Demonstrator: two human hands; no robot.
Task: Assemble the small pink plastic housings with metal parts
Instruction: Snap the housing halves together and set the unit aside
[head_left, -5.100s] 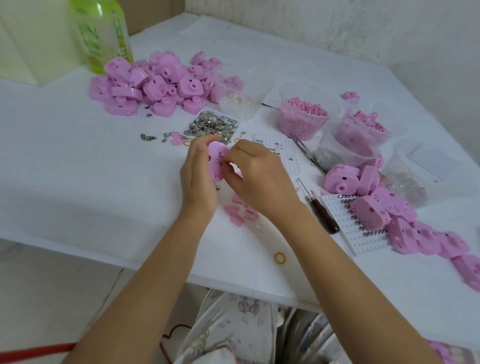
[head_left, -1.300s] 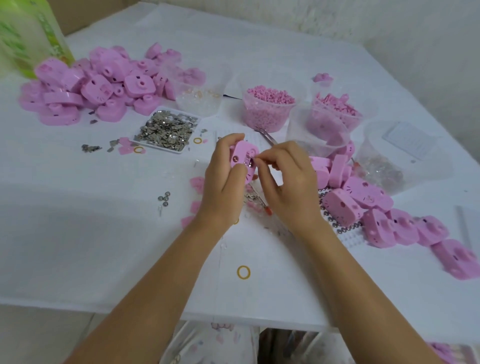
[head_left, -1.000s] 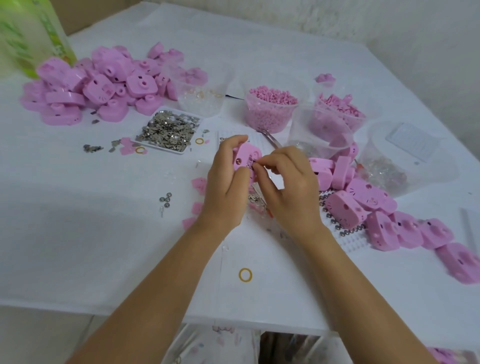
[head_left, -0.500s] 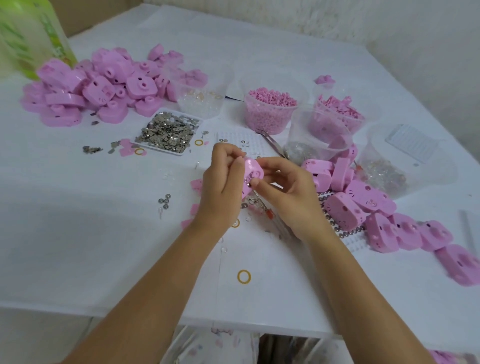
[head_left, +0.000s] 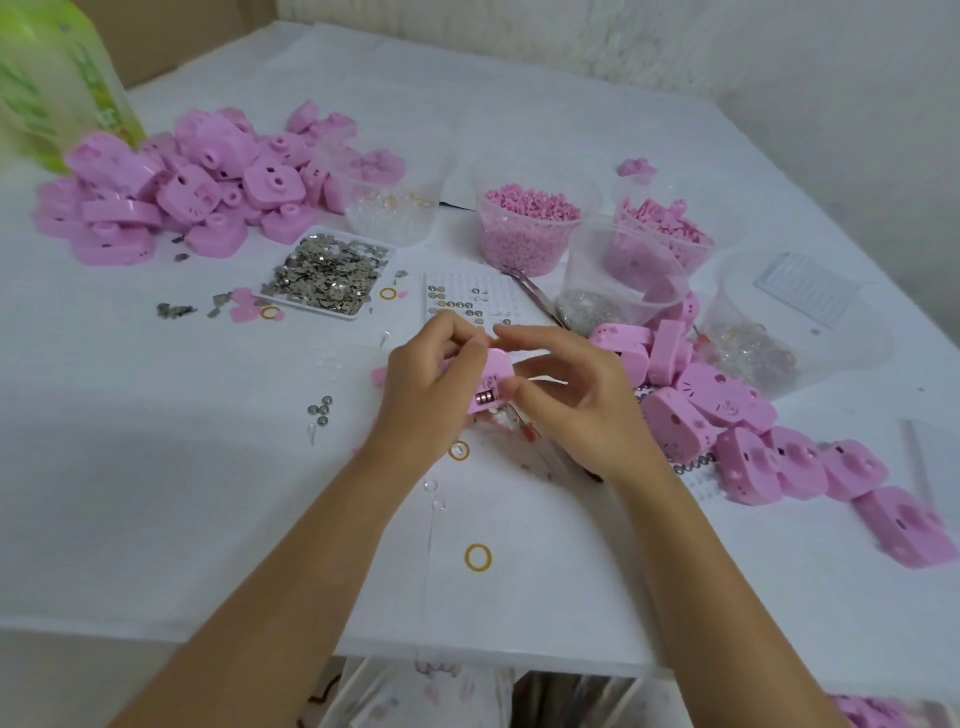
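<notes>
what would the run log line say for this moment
left hand: grips small pink plastic housing | right hand: thumb on housing, grip unclear | silver metal pieces: visible in housing's side opening
</notes>
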